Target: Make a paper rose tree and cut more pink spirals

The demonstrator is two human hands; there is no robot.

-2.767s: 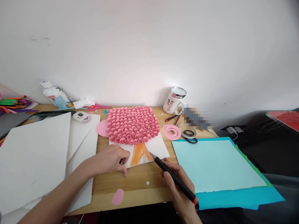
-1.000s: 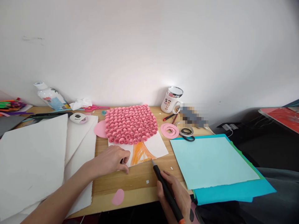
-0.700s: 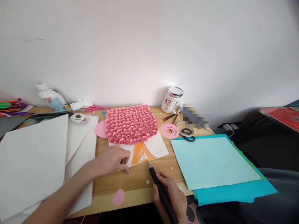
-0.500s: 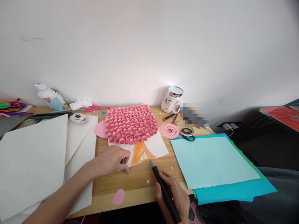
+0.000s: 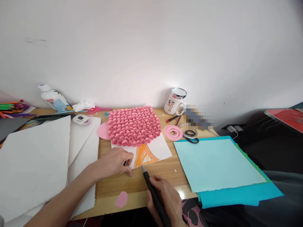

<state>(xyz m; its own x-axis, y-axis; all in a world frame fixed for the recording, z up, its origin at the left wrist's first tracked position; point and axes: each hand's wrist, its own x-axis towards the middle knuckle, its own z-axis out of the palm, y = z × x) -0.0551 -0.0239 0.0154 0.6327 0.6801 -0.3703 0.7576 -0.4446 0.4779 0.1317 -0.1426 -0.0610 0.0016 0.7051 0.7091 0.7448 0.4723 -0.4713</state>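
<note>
A white card [image 5: 161,148] lies on the wooden desk [image 5: 137,184], its upper part covered by several rolled pink paper roses [image 5: 134,125]. Below them an orange tree trunk [image 5: 144,154] is coloured in. My left hand [image 5: 113,161] presses down on the card's lower left corner, fingers curled, with a small dark thing showing between them. My right hand [image 5: 164,200] grips a black marker [image 5: 153,195]; its tip sits at the card's bottom edge, just below the trunk.
White sheets [image 5: 35,157] overlap at left, a light-blue sheet on darker blue paper [image 5: 217,164] at right. Behind: a glue bottle [image 5: 52,97], a white mug [image 5: 175,101], scissors [image 5: 190,135], a pink paper spiral [image 5: 173,132], a small white punch [image 5: 81,119]. A pink oval scrap [image 5: 121,199] lies near the front edge.
My right hand drew the marker back off the trunk, then shifted left; the tip is now at the card's bottom edge. My left hand stayed on the corner.
</note>
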